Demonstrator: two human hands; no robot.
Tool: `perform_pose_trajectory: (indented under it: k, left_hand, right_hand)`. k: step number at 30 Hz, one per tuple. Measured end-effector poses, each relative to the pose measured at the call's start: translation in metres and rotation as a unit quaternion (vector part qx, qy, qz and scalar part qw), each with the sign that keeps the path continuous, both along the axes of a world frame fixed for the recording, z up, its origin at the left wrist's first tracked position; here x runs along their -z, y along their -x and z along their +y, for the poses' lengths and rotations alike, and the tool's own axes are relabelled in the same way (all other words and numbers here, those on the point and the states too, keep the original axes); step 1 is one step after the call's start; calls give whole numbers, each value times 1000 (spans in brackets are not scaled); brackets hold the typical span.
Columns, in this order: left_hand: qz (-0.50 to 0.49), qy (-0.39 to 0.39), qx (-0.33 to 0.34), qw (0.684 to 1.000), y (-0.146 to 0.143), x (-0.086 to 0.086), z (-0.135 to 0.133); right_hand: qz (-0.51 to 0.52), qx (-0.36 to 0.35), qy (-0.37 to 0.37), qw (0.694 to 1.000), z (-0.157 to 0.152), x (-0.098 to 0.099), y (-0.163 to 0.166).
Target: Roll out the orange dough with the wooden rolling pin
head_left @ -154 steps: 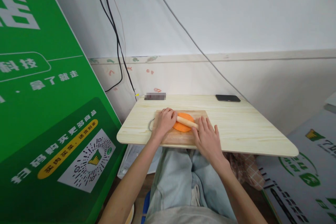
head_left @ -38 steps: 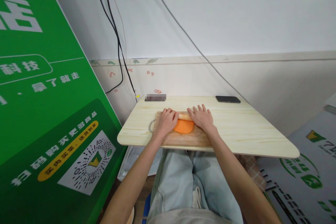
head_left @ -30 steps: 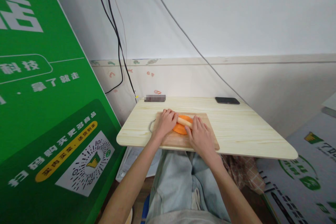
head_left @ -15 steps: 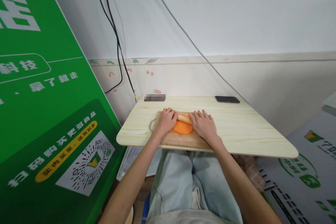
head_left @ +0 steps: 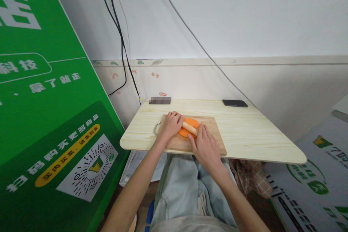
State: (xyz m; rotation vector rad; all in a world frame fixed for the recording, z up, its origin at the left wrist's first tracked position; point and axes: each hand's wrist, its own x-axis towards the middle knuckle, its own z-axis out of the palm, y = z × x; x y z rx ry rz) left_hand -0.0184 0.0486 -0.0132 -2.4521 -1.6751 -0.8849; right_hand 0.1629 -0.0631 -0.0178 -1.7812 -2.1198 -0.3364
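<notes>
A flat orange disc (head_left: 192, 120), which looks like dough or clay, lies on a wooden cutting board (head_left: 214, 145). Across it runs a pale wooden rolling pin (head_left: 189, 128), slanting down to the right. My left hand (head_left: 173, 125) is wrapped over the pin's left end, at the disc's left edge. Over the right end lies my right hand (head_left: 206, 142), closed around it near the disc's lower right. Both hands cover the ends of the pin. A metal ring handle (head_left: 157, 128) sticks out from the board's left side.
The board rests on a light wood-grain table (head_left: 255, 134). A black phone (head_left: 235, 103) lies at the back right, and a blurred-out dark object (head_left: 160, 100) at the back left. A green sign (head_left: 62, 116) stands left, with cables (head_left: 119, 32) along the wall.
My right hand has moved toward my body and slightly left, tilting the rolling pin further down to the right. My left hand has hardly moved. More of the board's right side shows.
</notes>
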Motion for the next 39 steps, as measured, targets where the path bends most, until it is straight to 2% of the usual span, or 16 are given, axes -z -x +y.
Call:
perform_pose_trajectory:
  k: [3, 6, 13, 17, 20, 25, 28, 30, 34, 39]
  left_hand:
    - [7, -4, 5, 1000, 0, 0, 1]
    - [8, 2, 11, 1000, 1, 1, 2]
    - [2, -4, 19, 1000, 1, 3, 3]
    - [0, -8, 14, 1000, 1, 4, 4]
    - [4, -8, 18, 1000, 1, 4, 4]
    - [4, 0, 35, 999, 2, 4, 4]
    - [5, 2, 31, 1000, 3, 5, 5]
    - [11, 0, 30, 999, 4, 5, 6]
    - [17, -2, 33, 999, 4, 7, 7]
    - [7, 3, 32, 999, 4, 9, 9]
  right_hand:
    - [22, -20, -59, 998, -23, 16, 18]
    - [26, -13, -56, 998, -17, 14, 17]
    - [37, 75, 82, 993, 70, -25, -29]
    - [39, 69, 160, 984, 104, -39, -41]
    - [14, 44, 139, 989, 95, -35, -40]
    - [0, -22, -4, 1000, 33, -8, -23]
    - [6, -55, -31, 998, -2, 6, -7]
    - [11, -54, -43, 998, -15, 10, 2]
    - [18, -20, -26, 999, -8, 4, 5]
    - [-8, 25, 0, 1000, 36, -17, -16]
